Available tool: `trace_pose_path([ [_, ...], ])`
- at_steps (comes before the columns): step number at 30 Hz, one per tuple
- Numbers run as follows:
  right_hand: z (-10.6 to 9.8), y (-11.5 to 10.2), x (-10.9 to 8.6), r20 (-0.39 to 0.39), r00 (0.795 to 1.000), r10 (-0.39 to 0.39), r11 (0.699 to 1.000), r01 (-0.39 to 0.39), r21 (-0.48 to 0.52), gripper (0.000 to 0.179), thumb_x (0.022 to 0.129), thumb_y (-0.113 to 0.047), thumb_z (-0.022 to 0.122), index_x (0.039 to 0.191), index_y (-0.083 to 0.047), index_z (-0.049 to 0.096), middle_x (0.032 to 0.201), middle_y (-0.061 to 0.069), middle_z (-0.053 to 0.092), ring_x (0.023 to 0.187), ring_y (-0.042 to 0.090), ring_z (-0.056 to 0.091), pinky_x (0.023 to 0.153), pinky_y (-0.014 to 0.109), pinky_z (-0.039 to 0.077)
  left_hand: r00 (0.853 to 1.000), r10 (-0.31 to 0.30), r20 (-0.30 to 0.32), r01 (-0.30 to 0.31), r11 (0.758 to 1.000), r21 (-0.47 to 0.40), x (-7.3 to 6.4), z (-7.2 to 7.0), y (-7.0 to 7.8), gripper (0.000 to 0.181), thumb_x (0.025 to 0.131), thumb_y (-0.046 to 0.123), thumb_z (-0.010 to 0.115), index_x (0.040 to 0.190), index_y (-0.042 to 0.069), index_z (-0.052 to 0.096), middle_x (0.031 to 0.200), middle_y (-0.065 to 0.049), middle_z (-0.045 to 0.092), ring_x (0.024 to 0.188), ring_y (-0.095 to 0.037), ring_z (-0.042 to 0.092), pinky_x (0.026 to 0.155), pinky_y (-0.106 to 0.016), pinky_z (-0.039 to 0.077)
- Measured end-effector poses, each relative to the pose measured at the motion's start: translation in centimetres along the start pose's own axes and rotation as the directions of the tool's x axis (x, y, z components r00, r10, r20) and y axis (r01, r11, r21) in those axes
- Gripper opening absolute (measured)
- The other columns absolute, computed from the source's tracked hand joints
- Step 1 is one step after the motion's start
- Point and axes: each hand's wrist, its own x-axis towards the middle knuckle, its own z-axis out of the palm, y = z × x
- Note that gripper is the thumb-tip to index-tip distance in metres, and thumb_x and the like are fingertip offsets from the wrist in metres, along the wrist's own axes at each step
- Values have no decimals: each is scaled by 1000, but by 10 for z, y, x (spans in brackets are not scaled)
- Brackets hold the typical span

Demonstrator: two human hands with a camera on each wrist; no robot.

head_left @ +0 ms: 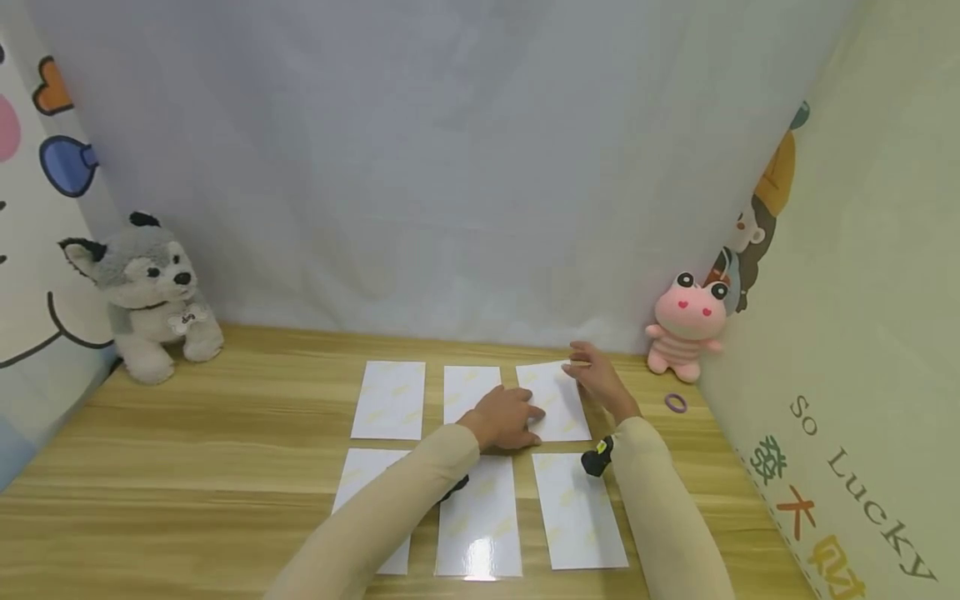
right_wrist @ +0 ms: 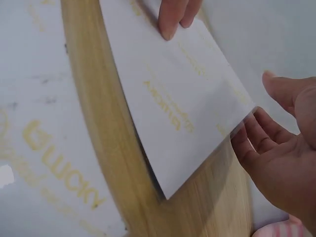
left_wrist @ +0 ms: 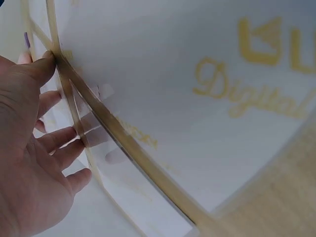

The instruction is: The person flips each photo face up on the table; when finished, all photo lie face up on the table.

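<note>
Sheet, white, rectangular, yellow-lettered (head_left: 557, 407), lies at far right of a two-row layout on the yellow-brown wood-grain surface (head_left: 255, 450). Left hand (head_left: 506, 419): fingers spread, fingertips at sheet's left side. Right hand (head_left: 602, 387): thumb apart, fingers at right edge, no pinch. Risk: uneven push from both hands could skew it; dragging left palm could nudge white rectangular far-middle sheet (head_left: 467, 392). Can't tell if right edge is raised.
</note>
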Motion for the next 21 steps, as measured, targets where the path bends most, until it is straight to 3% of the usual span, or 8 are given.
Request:
trace_pose_path([
  [3, -1, -1, 0, -8, 1000, 25, 1000, -25, 13, 62, 100, -9, 56, 154, 1, 28, 149, 35, 38, 131, 51, 47, 104, 56, 45, 1000, 10, -4, -10, 1000, 14, -1, -1, 1, 50, 95, 53, 59, 139, 31, 60, 147, -4, 54, 136, -17, 50, 112, -42, 41],
  [6, 1, 3, 4, -23, 999, 23, 999, -24, -42, 62, 97, -8, 59, 153, -2, 32, 138, 32, 49, 119, 43, 56, 93, 45, 51, 1000, 13, -5, -13, 1000, 20, -3, -2, 2, 49, 95, 53, 59, 138, 30, 61, 145, -4, 56, 134, -17, 52, 111, -42, 41],
  [9, 1, 2, 4, -13, 1000, 2, 997, -2, -76, 60, 94, -4, 61, 149, 1, 38, 102, 22, 59, 88, 27, 58, 73, 31, 49, 1000, 14, 0, -14, 1000, 28, -2, -2, 3, 49, 95, 53, 59, 138, 31, 61, 144, -4, 56, 133, -16, 52, 111, -41, 42],
  [11, 1, 2, 3, -1, 1000, -10, 997, 9, -77, 58, 93, -1, 62, 147, 3, 41, 80, 10, 52, 70, 17, 49, 62, 26, 43, 1000, 13, 3, -13, 1000, 28, 0, -1, 4, 49, 95, 54, 59, 138, 31, 61, 144, -3, 56, 133, -16, 52, 110, -40, 42],
  [13, 0, 1, 1, 10, 1000, -20, 998, 21, -62, 57, 92, 2, 61, 146, 4, 42, 68, 2, 41, 60, 13, 38, 56, 24, 37, 1000, 11, 8, -11, 1000, 26, 1, -1, 3, 49, 95, 54, 59, 139, 32, 60, 145, -3, 55, 134, -15, 52, 111, -39, 41],
  [21, 0, -3, 2, 0, 999, -54, 998, 54, -40, 49, 91, 5, 59, 138, 7, 46, 66, -2, 38, 56, 8, 36, 53, 21, 35, 1000, 9, -5, -9, 1000, -12, 4, 3, 2, 48, 93, 51, 62, 135, 29, 63, 140, -4, 59, 129, -17, 55, 108, -41, 44],
])
